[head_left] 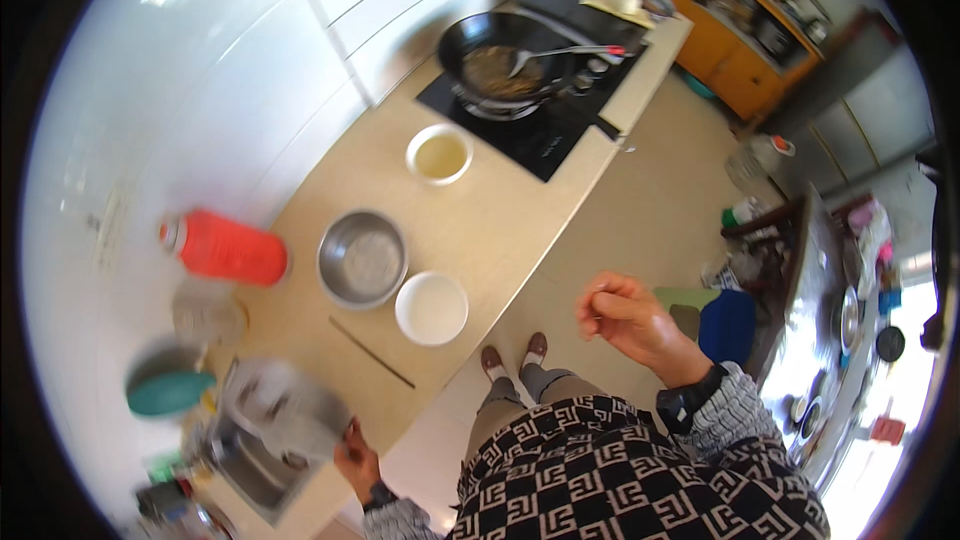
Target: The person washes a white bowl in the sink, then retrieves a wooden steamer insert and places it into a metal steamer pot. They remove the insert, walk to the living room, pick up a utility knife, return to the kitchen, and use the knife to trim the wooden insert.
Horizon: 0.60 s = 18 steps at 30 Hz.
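At the lower left, my left hand closes on the edge of a pale, translucent plastic-looking item. Motion blurs that item, so its exact kind cannot be told; it is over the sink. My right hand is in the air right of the counter edge, fingers curled in with nothing visible in them. Between the hands, on the counter, are a white bowl, a steel basin and a dark thin stick. A white bowl of yellowish liquid stands farther back.
A black wok with brown food and a spatula sits on the black cooktop. Along the wall stand a red bottle and a teal bowl. On the right are a dark table and a blue object.
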Each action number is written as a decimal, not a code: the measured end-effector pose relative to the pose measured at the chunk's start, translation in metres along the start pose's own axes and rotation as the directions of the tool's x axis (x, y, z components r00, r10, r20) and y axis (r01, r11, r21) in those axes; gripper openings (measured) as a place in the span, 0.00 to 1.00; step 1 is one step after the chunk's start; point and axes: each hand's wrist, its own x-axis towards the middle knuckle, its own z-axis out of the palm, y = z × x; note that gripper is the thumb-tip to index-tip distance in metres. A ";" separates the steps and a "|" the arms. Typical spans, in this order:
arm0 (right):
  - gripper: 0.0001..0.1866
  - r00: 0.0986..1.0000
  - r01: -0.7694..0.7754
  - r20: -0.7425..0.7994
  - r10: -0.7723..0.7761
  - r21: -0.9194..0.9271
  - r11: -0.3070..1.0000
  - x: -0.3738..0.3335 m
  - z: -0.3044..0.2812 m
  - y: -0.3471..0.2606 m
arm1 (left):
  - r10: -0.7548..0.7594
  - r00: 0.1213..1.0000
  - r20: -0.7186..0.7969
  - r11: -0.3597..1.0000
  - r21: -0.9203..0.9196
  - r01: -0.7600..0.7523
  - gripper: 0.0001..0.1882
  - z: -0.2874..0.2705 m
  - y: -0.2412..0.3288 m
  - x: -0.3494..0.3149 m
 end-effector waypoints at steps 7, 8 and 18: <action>0.06 0.998 -0.014 0.068 0.012 0.018 1.000 0.005 0.004 0.000 | -0.352 0.823 0.445 0.529 -0.631 0.567 0.23 0.061 0.024 -0.025; 0.06 0.998 -0.014 0.056 0.013 0.003 1.000 0.003 0.000 -0.003 | -0.327 0.826 0.458 0.687 -0.486 0.541 0.28 0.075 0.009 -0.026; 0.05 0.942 0.242 -0.231 -0.242 -0.029 0.970 -0.045 -0.153 -0.061 | -0.350 0.482 0.803 -0.198 0.439 -0.876 0.23 0.256 -0.193 -0.031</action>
